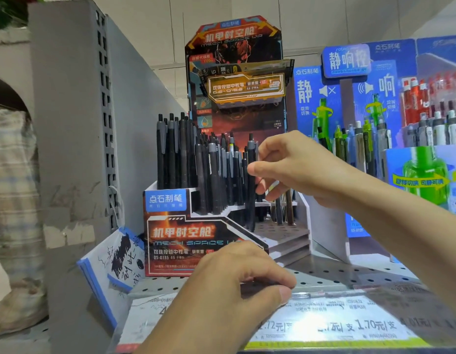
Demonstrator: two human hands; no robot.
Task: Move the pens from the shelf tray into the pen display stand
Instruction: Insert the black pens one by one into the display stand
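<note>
The pen display stand [186,238] is a stepped cardboard unit with red and black print, standing on the perforated shelf. Several black pens [186,154] stand upright in its back and left rows; the front right steps show bare holes. My right hand [293,167] reaches in from the right and pinches one black pen [251,190] upright, its tip down among the lower holes. My left hand [237,290] hovers low in front of the stand with curled fingers, gripping what looks like dark pens against the shelf edge. The shelf tray itself is hidden.
A blue display with green and grey pens [362,139] stands close on the right. A grey perforated shelf divider [76,123] rises at the left. A scribbled test pad [114,264] leans by the stand. Price labels [336,320] run along the shelf front.
</note>
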